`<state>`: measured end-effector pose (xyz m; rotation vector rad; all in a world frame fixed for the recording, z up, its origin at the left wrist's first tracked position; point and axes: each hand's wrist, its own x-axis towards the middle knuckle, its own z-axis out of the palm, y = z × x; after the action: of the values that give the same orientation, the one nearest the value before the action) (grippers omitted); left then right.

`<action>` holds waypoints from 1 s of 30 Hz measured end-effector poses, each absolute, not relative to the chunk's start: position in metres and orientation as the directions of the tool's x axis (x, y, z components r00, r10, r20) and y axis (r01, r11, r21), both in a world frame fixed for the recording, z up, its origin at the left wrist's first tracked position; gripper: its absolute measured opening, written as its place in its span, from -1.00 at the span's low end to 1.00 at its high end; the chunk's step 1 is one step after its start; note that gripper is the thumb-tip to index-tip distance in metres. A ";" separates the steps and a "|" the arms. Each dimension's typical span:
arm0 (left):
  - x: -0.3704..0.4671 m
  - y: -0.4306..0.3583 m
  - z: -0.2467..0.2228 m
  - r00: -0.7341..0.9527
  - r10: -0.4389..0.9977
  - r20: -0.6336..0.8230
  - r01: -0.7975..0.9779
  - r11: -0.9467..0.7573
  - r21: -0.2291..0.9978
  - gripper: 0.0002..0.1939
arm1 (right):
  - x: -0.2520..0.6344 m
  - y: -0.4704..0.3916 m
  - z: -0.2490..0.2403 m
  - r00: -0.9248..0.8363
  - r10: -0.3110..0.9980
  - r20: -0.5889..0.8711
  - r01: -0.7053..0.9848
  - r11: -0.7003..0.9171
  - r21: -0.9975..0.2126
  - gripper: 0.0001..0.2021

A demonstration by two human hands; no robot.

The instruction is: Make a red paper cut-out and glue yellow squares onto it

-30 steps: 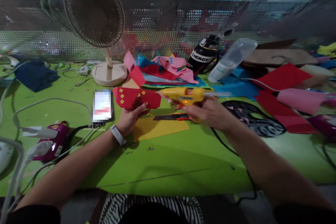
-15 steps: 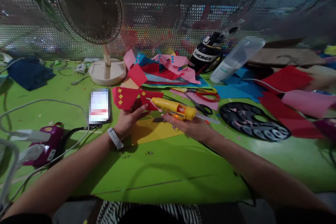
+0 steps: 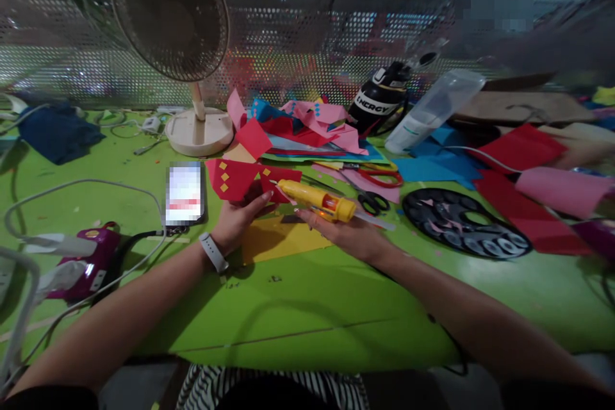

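My left hand (image 3: 243, 218), with a white band on its wrist, grips a red paper piece (image 3: 235, 184) by its lower edge. Small yellow diamonds are stuck on the red paper. In my right hand (image 3: 348, 234) is a yellow hot glue gun (image 3: 314, 197), its nozzle pointing left at the right part of the red paper. A clear glue stick (image 3: 382, 222) juts from the gun's rear. I cannot tell whether the nozzle touches the paper. Below both hands a yellow paper sheet (image 3: 283, 242) lies on the green table (image 3: 307, 320).
At the back stand a fan (image 3: 199, 131) and a black bottle (image 3: 377, 102), with a leaning clear bottle (image 3: 435, 112). Scissors (image 3: 372, 200) and a black palette (image 3: 423, 230) lie to the right. A phone (image 3: 185, 195) and a purple power strip (image 3: 91, 262) are on the left.
The view has shifted very slightly. Both hands hold nearly the same pose, and the glue gun has moved only a little against the red paper.
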<state>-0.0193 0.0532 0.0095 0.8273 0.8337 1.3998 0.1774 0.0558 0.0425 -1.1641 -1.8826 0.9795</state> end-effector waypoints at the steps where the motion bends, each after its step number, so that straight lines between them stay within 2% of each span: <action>1: -0.019 0.053 0.010 0.001 1.000 -0.010 -0.483 0.010 0.875 -0.61 | 0.178 0.056 0.042 -0.348 0.923 0.163 0.384 0.299 -0.873 -0.73; 6: -0.019 0.053 0.010 -0.003 1.000 -0.015 -0.479 0.012 0.878 -0.60 | 0.179 0.057 0.041 -0.375 0.919 0.120 0.386 0.272 -0.882 -0.77; 12: -0.020 0.053 0.009 0.009 1.000 -0.005 -0.467 0.009 0.884 -0.58 | 0.177 0.056 0.043 -0.357 0.920 0.158 0.399 0.303 -0.865 -0.77; 30: -0.020 0.053 0.010 0.009 1.000 -0.016 -0.463 0.019 0.886 -0.62 | 0.176 0.055 0.045 -0.357 0.924 0.135 0.400 0.282 -0.872 -0.74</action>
<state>-0.0197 0.0527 0.0099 0.8385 0.8534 1.3826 0.1758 0.0549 0.0446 -1.1880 -1.8931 1.0131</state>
